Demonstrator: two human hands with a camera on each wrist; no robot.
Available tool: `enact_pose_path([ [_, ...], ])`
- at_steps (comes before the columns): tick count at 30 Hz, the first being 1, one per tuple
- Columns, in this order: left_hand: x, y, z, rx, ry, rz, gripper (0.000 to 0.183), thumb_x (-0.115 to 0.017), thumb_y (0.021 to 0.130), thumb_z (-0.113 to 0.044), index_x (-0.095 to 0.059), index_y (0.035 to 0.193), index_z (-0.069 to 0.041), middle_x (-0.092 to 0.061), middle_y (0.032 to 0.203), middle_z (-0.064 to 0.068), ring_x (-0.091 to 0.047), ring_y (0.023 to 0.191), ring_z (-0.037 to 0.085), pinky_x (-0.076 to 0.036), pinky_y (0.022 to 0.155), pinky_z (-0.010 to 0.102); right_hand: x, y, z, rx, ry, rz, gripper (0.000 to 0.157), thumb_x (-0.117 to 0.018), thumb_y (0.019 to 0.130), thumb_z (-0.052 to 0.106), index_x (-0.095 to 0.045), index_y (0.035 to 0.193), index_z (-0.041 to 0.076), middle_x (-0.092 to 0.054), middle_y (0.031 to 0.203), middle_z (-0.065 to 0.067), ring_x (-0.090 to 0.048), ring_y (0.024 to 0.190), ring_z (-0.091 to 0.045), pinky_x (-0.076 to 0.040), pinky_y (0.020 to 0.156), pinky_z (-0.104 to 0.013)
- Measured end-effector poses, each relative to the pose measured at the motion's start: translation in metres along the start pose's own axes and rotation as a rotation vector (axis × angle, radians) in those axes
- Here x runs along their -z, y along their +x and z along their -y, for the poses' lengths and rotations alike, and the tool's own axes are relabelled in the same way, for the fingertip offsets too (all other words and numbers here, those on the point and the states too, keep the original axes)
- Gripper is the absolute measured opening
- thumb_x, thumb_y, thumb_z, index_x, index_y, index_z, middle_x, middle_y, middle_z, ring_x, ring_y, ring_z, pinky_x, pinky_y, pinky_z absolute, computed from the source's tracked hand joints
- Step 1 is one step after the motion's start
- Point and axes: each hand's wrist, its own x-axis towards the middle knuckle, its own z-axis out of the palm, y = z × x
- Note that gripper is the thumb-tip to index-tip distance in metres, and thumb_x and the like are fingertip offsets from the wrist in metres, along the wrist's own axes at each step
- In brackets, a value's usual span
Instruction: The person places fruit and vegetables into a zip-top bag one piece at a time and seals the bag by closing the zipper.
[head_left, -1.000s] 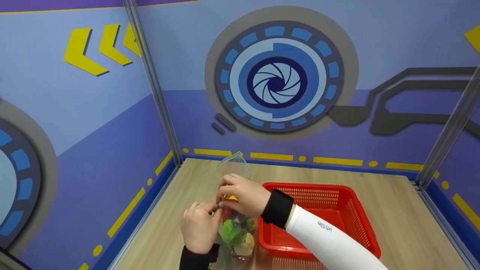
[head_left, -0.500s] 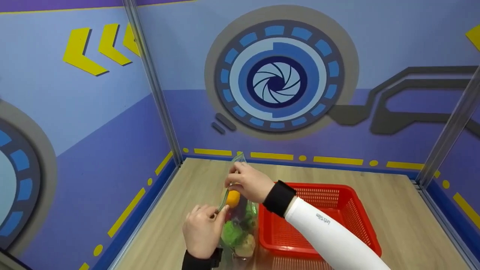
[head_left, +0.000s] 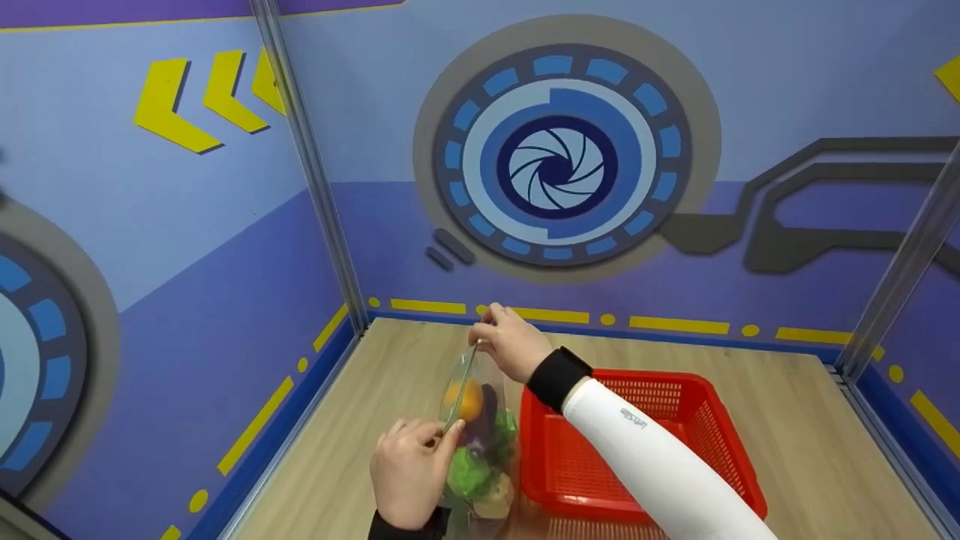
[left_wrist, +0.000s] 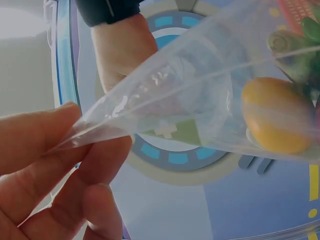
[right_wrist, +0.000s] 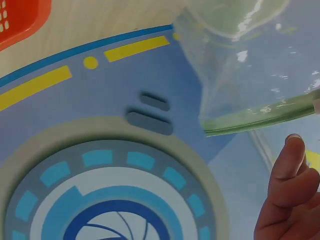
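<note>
A clear zip bag [left_wrist: 165, 90] with a green zip strip [head_left: 463, 382] lies between my hands. Through its plastic show an orange round fruit [head_left: 465, 401], a dark purple long piece [head_left: 489, 412], a bright green leafy piece [head_left: 469, 474] and a beige lump [head_left: 493, 499]. My left hand [head_left: 409, 472] pinches the near end of the strip between thumb and fingers. Toward the bag's far end, my right hand [head_left: 514, 346] holds the strip at the fingertips; in the right wrist view its grip is mostly cut off by the frame edge.
To the right of the bag stands a red plastic basket [head_left: 570, 499] with slotted walls, partly under my right forearm. The wooden tabletop [head_left: 315, 465] is bounded by a printed blue back wall [head_left: 375, 232] and side walls. Metal posts [head_left: 315, 165] mark the corners.
My right hand has moved away from the left hand, up along the strip toward the bag's far end. The left hand has shifted only slightly. More of the strip and orange fruit show.
</note>
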Motion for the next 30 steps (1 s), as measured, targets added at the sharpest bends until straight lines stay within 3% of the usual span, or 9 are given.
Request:
enact_pose_path([
  [6, 0.0, -0.001, -0.003, 0.04, -0.006, 0.037, 0.023, -0.09, 0.077, -0.028, -0.074, 0.065, -0.017, -0.066, 0.063, -0.007, -0.056, 0.061, 0.01, -0.043, 0.061, 0.029, -0.007, 0.006, -0.012, -0.14, -0.028, -0.002, 0.012, -0.065, 0.099, 0.01, -0.072, 0.109, 0.013, -0.057, 0.111, -0.015, -0.057, 0.097, -0.029, -0.057, 0.081, -0.038],
  [12, -0.002, -0.002, -0.004, -0.011, -0.039, 0.012, 0.019, -0.09, 0.077, -0.026, -0.076, 0.067, -0.017, -0.067, 0.064, -0.006, -0.057, 0.061, 0.01, -0.044, 0.061, 0.029, -0.011, 0.01, -0.026, -0.236, -0.05, -0.058, 0.011, -0.064, 0.099, 0.008, -0.071, 0.107, 0.012, -0.053, 0.105, -0.013, -0.055, 0.093, -0.028, -0.057, 0.075, -0.04],
  [20, -0.004, -0.005, -0.005, -0.07, -0.049, -0.024, 0.017, -0.091, 0.075, -0.024, -0.076, 0.068, -0.019, -0.064, 0.063, -0.009, -0.053, 0.06, 0.008, -0.041, 0.06, 0.027, -0.008, 0.01, -0.042, -0.322, -0.035, -0.045, 0.017, -0.061, 0.1, 0.0, -0.071, 0.109, 0.01, -0.049, 0.105, -0.014, -0.051, 0.094, -0.029, -0.055, 0.078, -0.043],
  [25, -0.003, -0.003, -0.007, -0.003, -0.058, 0.027, 0.018, -0.089, 0.078, -0.026, -0.076, 0.068, -0.018, -0.065, 0.064, -0.009, -0.055, 0.06, 0.008, -0.042, 0.06, 0.025, -0.007, 0.009, -0.042, -0.344, -0.008, -0.073, 0.016, -0.06, 0.102, 0.005, -0.067, 0.116, 0.011, -0.053, 0.112, -0.015, -0.056, 0.101, -0.031, -0.056, 0.085, -0.043],
  [30, -0.002, -0.002, -0.008, 0.087, -0.092, 0.069, 0.019, -0.087, 0.082, -0.027, -0.075, 0.07, -0.018, -0.064, 0.069, -0.008, -0.055, 0.059, 0.004, -0.043, 0.057, 0.022, -0.006, -0.014, -0.014, -0.319, 0.229, -0.167, 0.021, -0.059, 0.102, 0.004, -0.056, 0.122, 0.005, -0.06, 0.103, -0.013, -0.062, 0.089, -0.025, -0.057, 0.078, -0.037],
])
